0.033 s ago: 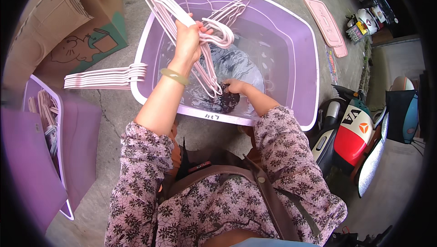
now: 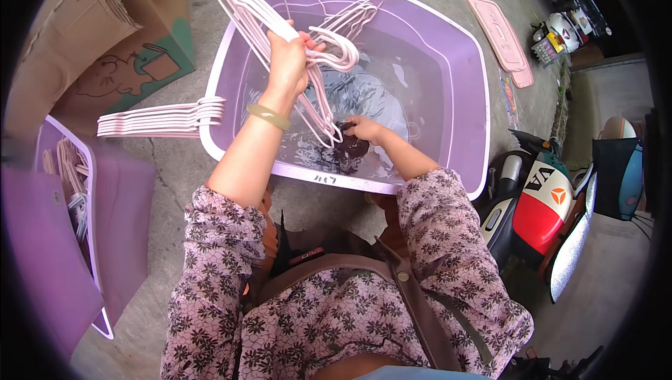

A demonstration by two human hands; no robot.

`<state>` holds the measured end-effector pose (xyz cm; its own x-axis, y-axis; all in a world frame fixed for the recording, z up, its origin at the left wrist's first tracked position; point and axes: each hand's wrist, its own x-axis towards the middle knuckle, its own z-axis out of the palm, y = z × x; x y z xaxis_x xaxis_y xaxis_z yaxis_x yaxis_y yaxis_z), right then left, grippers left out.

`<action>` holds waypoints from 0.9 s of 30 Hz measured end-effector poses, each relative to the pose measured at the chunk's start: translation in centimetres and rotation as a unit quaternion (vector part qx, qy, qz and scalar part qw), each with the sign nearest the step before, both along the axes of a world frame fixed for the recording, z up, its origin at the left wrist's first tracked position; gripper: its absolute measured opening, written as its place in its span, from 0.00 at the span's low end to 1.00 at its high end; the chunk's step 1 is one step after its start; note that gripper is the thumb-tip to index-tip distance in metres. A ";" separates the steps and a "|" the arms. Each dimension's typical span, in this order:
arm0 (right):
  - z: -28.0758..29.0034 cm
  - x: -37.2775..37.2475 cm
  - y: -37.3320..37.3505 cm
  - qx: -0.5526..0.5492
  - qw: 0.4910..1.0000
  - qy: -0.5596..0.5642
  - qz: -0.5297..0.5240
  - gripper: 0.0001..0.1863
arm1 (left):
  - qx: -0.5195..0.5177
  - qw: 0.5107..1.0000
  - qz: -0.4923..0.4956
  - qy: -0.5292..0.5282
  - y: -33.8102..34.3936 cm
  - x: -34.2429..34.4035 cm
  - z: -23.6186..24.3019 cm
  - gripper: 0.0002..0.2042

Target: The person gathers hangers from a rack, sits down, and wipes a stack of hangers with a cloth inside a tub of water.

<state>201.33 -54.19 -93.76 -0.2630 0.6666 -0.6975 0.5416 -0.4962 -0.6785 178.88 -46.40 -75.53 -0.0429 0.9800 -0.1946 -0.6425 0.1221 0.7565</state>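
A purple tub [image 2: 467,100] with a pale rim holds water in front of me. Over it, my left hand [image 2: 288,61] is closed around a bunch of pale pink clothes hangers [image 2: 246,3], whose lower ends reach down toward the water. My right hand [image 2: 365,130] dips at the tub's near side, its fingers closed on a dark cloth [image 2: 351,152] at the water surface, just right of the hanger ends. More pink hangers [image 2: 355,17] lean inside the far wall. How far the cloth extends under the rippled water cannot be made out.
A row of pale pink hangers [image 2: 161,120] lies left of the tub. Further left stand a cardboard box [image 2: 164,37] and a purple bin [image 2: 126,198] with hangers inside. A pink lid [image 2: 498,37] rests on the floor at the far right; a scooter [image 2: 539,208] stands at right.
My right hand and forearm have shifted slightly to the right, and the dark cloth has changed shape a little in the water. My left hand still grips the hangers, almost unmoved.
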 end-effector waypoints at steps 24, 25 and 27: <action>11.5 -3.5 -1.4 0.466 0.844 -0.202 -0.175 0.15 | 0.019 0.985 -0.036 -0.169 -2.0 1.6 1.5 0.21; 12.0 -2.0 -2.0 0.352 0.878 -0.319 -0.064 0.20 | 0.023 0.985 -0.048 -0.166 -1.8 1.3 1.8 0.21; 15.3 -1.3 -3.4 0.337 0.873 -0.353 -0.014 0.27 | 0.026 0.984 -0.073 -0.161 -1.5 0.5 2.5 0.22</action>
